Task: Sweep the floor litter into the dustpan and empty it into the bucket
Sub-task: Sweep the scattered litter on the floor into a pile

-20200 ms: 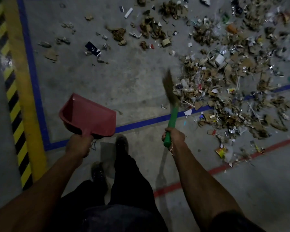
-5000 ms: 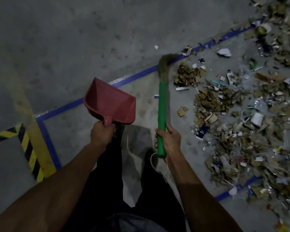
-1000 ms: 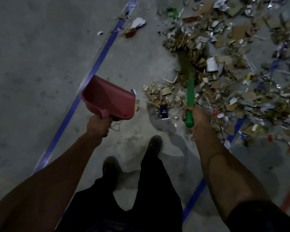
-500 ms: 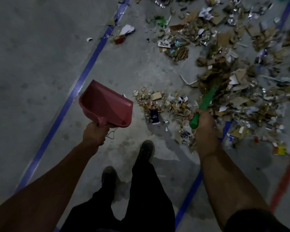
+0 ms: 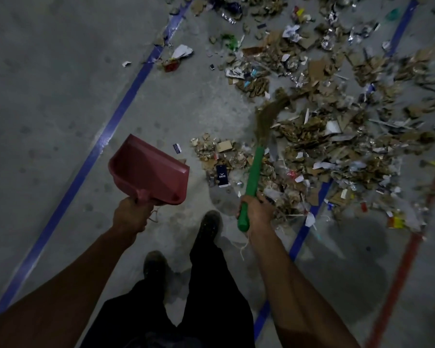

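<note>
While the right hand (image 5: 255, 213) is wrapped tight round the green handle of the broom (image 5: 254, 172), the bristles (blurred) curve out over the near edge of the litter (image 5: 324, 136); the left hand (image 5: 129, 214) is closed on the stub handle of the red dustpan (image 5: 148, 169), held above the floor (image 5: 48, 84) with its open mouth tilted away from the person; the pan looks empty; a small dark card (image 5: 221, 175) lies just beside the broom handle, between pan and pile; blue floor tape (image 5: 111, 121) runs left of the pan; two dark shoes (image 5: 207, 227) stand between the arms.
</note>
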The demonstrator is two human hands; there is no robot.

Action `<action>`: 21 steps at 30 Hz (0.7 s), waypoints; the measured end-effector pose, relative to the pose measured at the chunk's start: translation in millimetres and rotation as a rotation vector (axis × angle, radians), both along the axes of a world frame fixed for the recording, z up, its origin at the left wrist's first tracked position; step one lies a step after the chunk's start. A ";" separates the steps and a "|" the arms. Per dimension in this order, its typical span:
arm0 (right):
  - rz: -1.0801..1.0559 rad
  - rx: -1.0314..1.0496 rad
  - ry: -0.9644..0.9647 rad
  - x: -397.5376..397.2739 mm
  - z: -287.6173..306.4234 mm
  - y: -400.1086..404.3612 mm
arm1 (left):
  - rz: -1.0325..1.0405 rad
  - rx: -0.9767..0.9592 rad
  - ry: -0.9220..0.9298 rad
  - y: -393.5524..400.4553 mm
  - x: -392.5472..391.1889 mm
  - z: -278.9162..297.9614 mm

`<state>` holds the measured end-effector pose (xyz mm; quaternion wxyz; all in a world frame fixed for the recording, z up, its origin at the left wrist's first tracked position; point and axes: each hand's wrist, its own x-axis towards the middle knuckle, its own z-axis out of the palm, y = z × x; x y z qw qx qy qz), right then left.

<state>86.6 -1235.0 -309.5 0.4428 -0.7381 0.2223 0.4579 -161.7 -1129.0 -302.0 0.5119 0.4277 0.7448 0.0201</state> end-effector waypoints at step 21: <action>0.124 0.111 -0.165 -113.5 44.1 -76.4 | -0.037 0.046 -0.050 -46.8 -101.8 29.4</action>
